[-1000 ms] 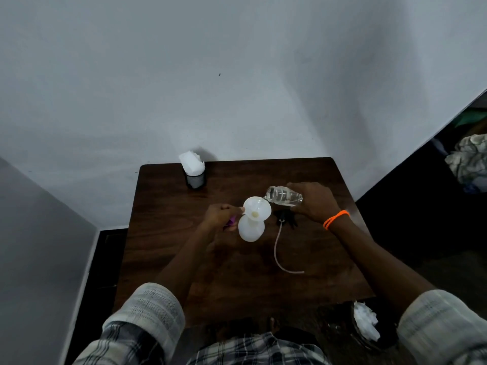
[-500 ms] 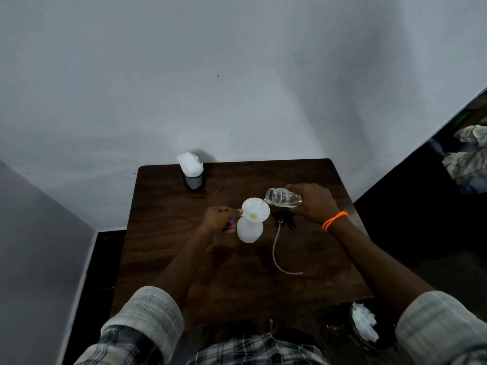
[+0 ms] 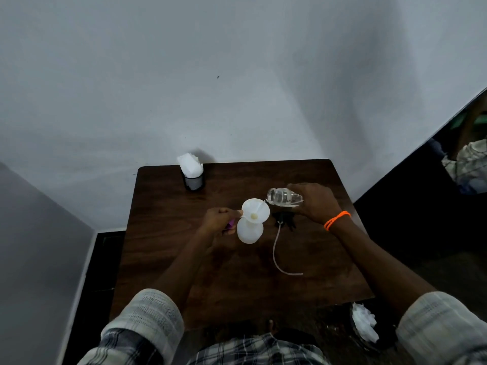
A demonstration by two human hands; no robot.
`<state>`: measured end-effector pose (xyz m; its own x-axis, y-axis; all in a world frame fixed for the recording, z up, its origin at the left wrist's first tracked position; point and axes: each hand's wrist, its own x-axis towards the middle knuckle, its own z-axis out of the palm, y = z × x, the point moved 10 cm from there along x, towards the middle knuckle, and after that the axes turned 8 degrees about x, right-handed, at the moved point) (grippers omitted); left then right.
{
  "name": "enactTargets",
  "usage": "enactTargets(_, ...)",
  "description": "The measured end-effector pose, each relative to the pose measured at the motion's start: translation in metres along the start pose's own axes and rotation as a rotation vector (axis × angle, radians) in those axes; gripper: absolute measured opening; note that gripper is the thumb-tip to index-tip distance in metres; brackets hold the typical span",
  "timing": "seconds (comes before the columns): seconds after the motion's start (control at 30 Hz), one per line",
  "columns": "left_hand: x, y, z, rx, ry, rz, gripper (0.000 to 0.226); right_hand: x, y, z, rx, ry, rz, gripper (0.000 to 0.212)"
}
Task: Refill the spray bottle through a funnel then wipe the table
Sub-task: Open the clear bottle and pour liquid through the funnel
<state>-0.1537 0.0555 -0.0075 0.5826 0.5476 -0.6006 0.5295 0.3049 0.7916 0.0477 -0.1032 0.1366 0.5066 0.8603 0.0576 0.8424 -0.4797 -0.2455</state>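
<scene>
- The left hand is curled, its fingertips pinching the rim tab of the white plastic funnel; a small purple thing shows under the fingers, too hidden to identify.
- The funnel sits in the neck of the white translucent plastic spray bottle, which stands near the middle of the dark brown wooden surface; the neck itself is covered by the funnel.
- The right hand grips a clear small jar, tipped mouth-down over the funnel's edge, a thin stream running in. The jar's rear half is hidden in the palm.
- The black spray head with its pale dip tube lies on the surface just right of the bottle, partly under the right hand.
- A black holder of white tissues stands at the far left corner.
- No label or writing is readable on anything.
- Crumpled white paper lies in a dark bin at lower right, hard to make out.
</scene>
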Motion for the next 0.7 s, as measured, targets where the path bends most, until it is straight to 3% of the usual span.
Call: enactTargets(0.7, -0.001, 0.001, 0.000, 0.008, -0.004, -0.001, 0.031, 0.002, -0.006, -0.011, -0.002, 0.040, -0.057, 0.063)
